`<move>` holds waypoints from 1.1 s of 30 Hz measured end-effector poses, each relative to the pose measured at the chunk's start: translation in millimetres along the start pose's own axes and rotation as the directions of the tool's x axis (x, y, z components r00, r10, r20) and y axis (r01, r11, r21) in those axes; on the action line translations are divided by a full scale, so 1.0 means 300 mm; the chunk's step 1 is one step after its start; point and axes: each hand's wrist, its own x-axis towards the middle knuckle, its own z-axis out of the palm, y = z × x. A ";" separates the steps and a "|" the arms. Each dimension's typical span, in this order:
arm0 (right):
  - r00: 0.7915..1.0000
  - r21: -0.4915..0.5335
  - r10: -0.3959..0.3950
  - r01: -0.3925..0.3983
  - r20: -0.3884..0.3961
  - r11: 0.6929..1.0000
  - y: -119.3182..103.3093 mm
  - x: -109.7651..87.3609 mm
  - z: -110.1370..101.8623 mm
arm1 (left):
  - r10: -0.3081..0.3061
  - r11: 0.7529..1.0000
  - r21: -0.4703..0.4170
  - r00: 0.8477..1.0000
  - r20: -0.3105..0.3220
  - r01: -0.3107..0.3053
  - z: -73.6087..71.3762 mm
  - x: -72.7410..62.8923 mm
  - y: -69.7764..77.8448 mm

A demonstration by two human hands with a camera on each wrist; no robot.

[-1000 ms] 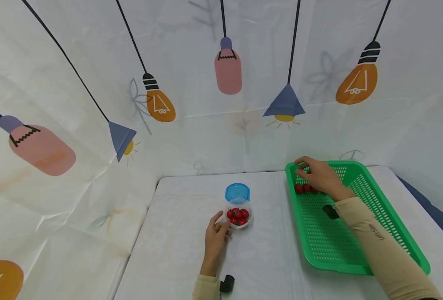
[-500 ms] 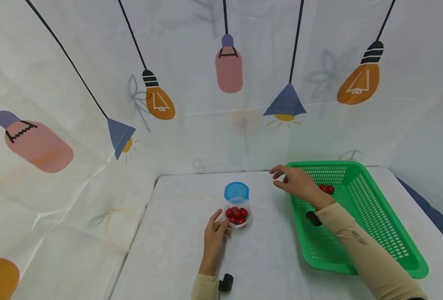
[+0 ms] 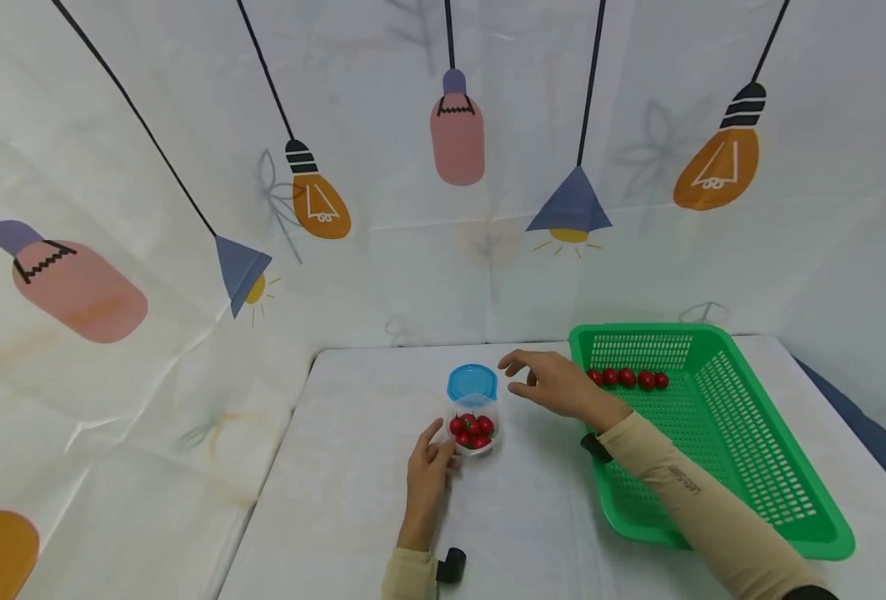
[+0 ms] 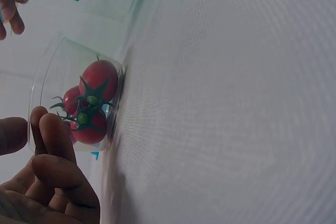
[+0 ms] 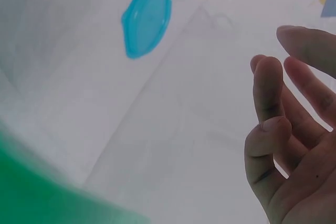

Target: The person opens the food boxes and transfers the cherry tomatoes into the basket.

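A small clear plastic container point(image 3: 494, 408) stands on the white table, filled with several red cherry tomatoes point(image 3: 471, 431). Green stems show on them in the left wrist view. My left hand point(image 3: 427, 481) rests at the container's near left side, its fingers loosely bent by the wall; whether they press on it I cannot tell. Behind the container lies a blue lid point(image 3: 473, 381). My right hand point(image 3: 551, 383) hovers right of the lid, just past the basket's left rim. Its fingers are loosely bent and hold nothing, as the right wrist view shows.
A green plastic basket point(image 3: 776, 433) takes up the right of the table. Several cherry tomatoes point(image 3: 627, 378) form a row near its back left. My right forearm point(image 3: 698, 492) passes over the basket. A white printed sheet point(image 3: 412, 275) hangs behind the table point(image 3: 352, 467).
My right hand has moved left from above the basket toward the lid and container, uncovering the row of cherry tomatoes. My left hand stays beside the container.
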 end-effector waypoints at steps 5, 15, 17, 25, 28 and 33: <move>0.998 0.042 0.024 -0.026 0.056 0.999 -0.029 0.018 0.029 | 0.001 1.000 -0.005 1.000 -0.007 -0.001 0.002 0.024 -0.056; 0.986 0.037 0.033 -0.040 0.163 0.999 -0.052 0.046 0.097 | 0.017 1.000 -0.014 1.000 0.020 -0.016 -0.001 0.005 0.011; 0.982 0.031 0.036 -0.043 0.188 0.999 -0.056 0.051 0.113 | 0.013 1.000 -0.013 0.999 0.030 -0.012 -0.002 -0.012 0.053; 0.959 -0.008 0.063 -0.063 0.277 0.998 -0.073 0.068 0.187 | -0.009 1.000 -0.024 1.000 0.009 0.009 0.006 0.030 -0.011; 0.955 -0.035 0.067 -0.059 0.289 0.998 -0.073 0.079 0.208 | 0.000 1.000 -0.026 1.000 0.000 0.000 0.009 0.048 -0.046; 0.949 -0.099 0.090 -0.063 0.303 0.993 -0.069 0.089 0.234 | 0.019 0.999 -0.046 1.000 0.003 -0.019 0.008 0.052 -0.055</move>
